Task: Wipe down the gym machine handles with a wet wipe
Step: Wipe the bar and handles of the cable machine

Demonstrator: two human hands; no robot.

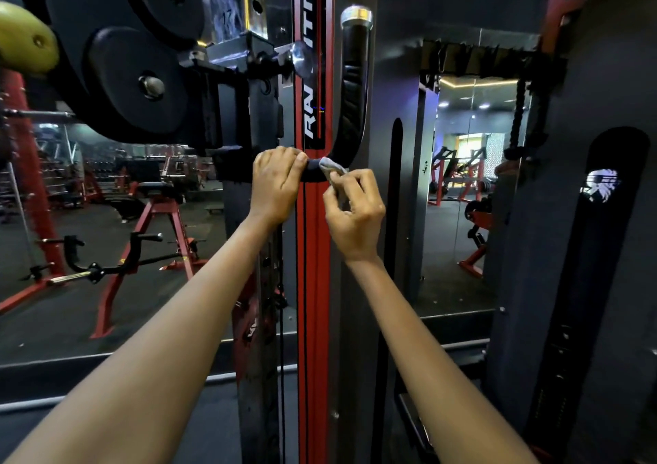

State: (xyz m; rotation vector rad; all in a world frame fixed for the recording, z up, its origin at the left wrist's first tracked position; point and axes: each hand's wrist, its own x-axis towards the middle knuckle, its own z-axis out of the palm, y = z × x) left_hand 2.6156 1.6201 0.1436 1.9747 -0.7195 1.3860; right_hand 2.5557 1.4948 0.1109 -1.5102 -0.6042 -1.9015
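A black curved machine handle (353, 83) with a chrome end cap rises in front of a red and black upright post (313, 250). Its lower part bends left into a horizontal stretch. My left hand (275, 183) is wrapped over that horizontal stretch from above. Just to its right, my right hand (352, 211) pinches a crumpled pale grey wet wipe (332, 167) between thumb and fingers. The wipe is pressed against the bend of the handle.
Black weight plates (138, 80) hang on pegs at upper left, close to my left forearm. A dark panel with a white logo (601, 184) stands at right. Mirrors behind show red benches (160, 211) and a barbell (71, 277).
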